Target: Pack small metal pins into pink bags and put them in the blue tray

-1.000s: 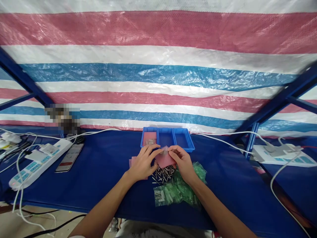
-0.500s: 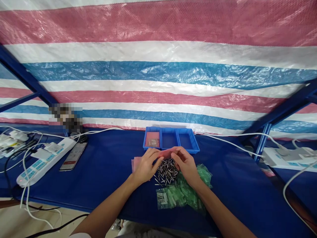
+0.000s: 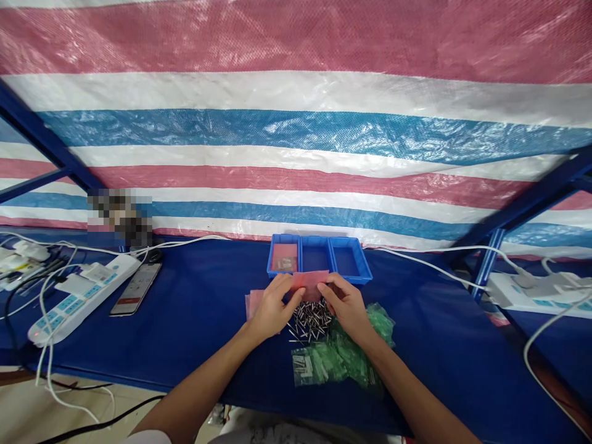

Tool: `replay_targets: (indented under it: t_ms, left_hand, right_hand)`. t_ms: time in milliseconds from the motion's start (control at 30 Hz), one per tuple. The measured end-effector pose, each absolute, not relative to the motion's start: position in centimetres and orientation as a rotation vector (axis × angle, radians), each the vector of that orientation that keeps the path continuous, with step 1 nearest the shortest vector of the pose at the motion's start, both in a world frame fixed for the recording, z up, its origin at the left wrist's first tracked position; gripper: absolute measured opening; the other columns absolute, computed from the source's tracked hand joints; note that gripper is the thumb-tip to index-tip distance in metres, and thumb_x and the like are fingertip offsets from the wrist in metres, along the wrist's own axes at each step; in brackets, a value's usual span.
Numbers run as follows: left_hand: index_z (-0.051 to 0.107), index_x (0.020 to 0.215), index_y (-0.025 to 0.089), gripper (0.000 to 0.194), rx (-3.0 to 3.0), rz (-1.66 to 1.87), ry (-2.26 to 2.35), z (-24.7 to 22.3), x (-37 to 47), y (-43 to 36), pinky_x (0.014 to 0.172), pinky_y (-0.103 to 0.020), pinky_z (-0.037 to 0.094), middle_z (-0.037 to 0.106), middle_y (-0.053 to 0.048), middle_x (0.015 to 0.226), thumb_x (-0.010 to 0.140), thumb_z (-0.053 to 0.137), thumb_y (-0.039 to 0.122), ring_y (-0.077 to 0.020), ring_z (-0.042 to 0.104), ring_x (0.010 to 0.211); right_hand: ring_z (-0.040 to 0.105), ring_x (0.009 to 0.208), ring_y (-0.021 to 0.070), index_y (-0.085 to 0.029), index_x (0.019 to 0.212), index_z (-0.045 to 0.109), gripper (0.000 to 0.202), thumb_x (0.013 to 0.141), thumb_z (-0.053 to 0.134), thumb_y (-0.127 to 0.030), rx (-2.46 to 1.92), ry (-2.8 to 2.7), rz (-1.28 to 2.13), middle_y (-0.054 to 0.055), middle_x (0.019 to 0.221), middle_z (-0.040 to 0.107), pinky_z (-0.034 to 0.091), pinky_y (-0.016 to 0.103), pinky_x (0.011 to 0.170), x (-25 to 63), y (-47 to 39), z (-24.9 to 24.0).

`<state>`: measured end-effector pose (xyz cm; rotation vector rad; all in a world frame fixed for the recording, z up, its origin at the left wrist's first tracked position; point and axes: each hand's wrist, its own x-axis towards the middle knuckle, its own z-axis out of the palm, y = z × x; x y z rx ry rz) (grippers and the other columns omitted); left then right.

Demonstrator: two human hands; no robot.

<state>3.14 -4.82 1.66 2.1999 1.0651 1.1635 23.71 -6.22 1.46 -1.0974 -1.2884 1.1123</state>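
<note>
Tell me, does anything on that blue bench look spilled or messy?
Somewhat. Loose metal pins lie in a scattered heap on the bench, and green bags are strewn beside them. The left hand and right hand hold a pink bag above the heap. Nothing looks damaged.

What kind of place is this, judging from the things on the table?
Probably a small, makeshift packing or assembly workstation. Both hands, left hand and right hand, hold a pink bag over a pile of small metal pins, with green bags, a blue tray and a striped tarp behind.
</note>
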Motion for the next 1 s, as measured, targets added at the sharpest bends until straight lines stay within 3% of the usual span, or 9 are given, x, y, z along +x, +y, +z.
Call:
replay_targets:
  t_ms: [133,300,500,833,1000]
  left_hand:
    - [0.070,0.112,0.021,0.025,2.166,1.155,1.091,1.8,3.2,-4.9,0.083,-0.038,0.051,0.070,-0.007,0.095,0.110,0.051,0.037,-0.0239,0.063,0.090]
    - [0.072,0.112,0.021,0.027,2.140,1.165,1.078,2.1,3.2,-4.8,0.082,-0.037,0.050,0.068,-0.008,0.094,0.110,0.050,0.037,-0.0235,0.061,0.090]
    - [0.072,0.102,0.020,0.026,2.168,1.146,1.108,1.4,3.1,-4.6,0.082,-0.036,0.051,0.067,-0.006,0.089,0.107,0.058,0.042,-0.0226,0.061,0.087]
    - [0.072,0.107,0.019,0.023,2.080,1.127,1.045,1.2,3.1,-4.5,0.088,-0.036,0.053,0.072,-0.008,0.103,0.107,0.058,0.037,-0.0228,0.066,0.097]
    - [0.072,0.106,0.019,0.022,2.085,1.107,1.022,1.0,3.0,-4.5,0.094,-0.038,0.054,0.073,-0.010,0.112,0.105,0.062,0.038,-0.0251,0.067,0.105]
  right_hand:
    - [0.039,0.048,0.0151,-0.026,0.092,0.071,0.031,0.094,0.072,-0.057,-1.118,-1.312,1.125,-0.004,0.057,0.047,0.031,0.028,0.044,23.7,-6.3,1.3]
    - [0.047,0.060,0.0170,-0.026,0.103,0.076,0.028,0.099,0.067,-0.053,-1.120,-1.428,1.088,0.001,0.074,0.060,0.037,0.028,0.051,23.9,-6.3,1.1]
    - [0.049,0.064,0.0177,-0.025,0.095,0.073,0.025,0.102,0.064,-0.047,-1.122,-1.474,1.079,-0.001,0.073,0.058,0.039,0.029,0.059,24.0,-6.4,0.9]
    - [0.064,0.100,0.0263,-0.027,0.118,0.074,0.023,0.106,0.058,-0.039,-1.054,-1.649,1.002,0.006,0.111,0.073,0.049,0.038,0.089,23.8,-6.5,1.6]
    - [0.062,0.085,0.0240,-0.023,0.106,0.073,0.025,0.104,0.061,-0.045,-1.150,-1.600,0.919,0.005,0.096,0.072,0.050,0.034,0.077,23.9,-6.4,1.0]
